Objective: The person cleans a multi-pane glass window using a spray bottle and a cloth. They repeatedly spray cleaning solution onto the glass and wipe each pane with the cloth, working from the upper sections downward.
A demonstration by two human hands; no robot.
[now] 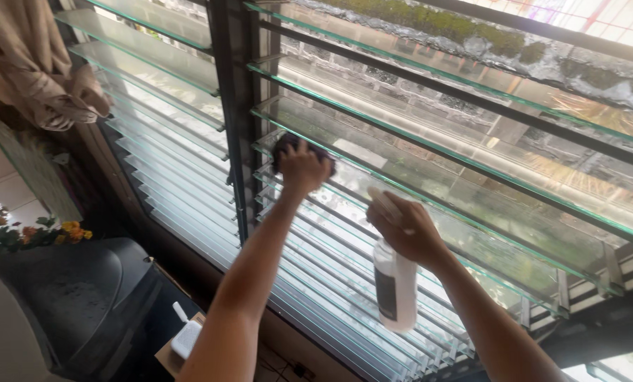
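**Glass slats, a damp cloth and a full hand**

Glass louvre slats fill the frame from about 10 o'clock round to 4 o'clock, tilted open in a dark metal frame. The left hand is closed over a dark cloth and presses it onto one slat just right of the frame's upright, a little above centre. The right hand sits at about 4 o'clock from it, fingers wrapped round the neck of a white spray bottle that hangs below the fist, clear of the glass.

The risks, as I judge them: each slat appears to be held only at its ends, so a hard push with the cloth near the middle could bow or crack it, or work it loose from its clips. The thin bare edges of the neighbouring slats lie close to the wrist and forearm, and a quick sideways wipe could drag skin along one. The bottle hangs near the lower slats; a swing of that arm could knock it against them. If the grip is wet, the bottle could slip and fall towards the small white device and dark rounded appliance at 7 o'clock.
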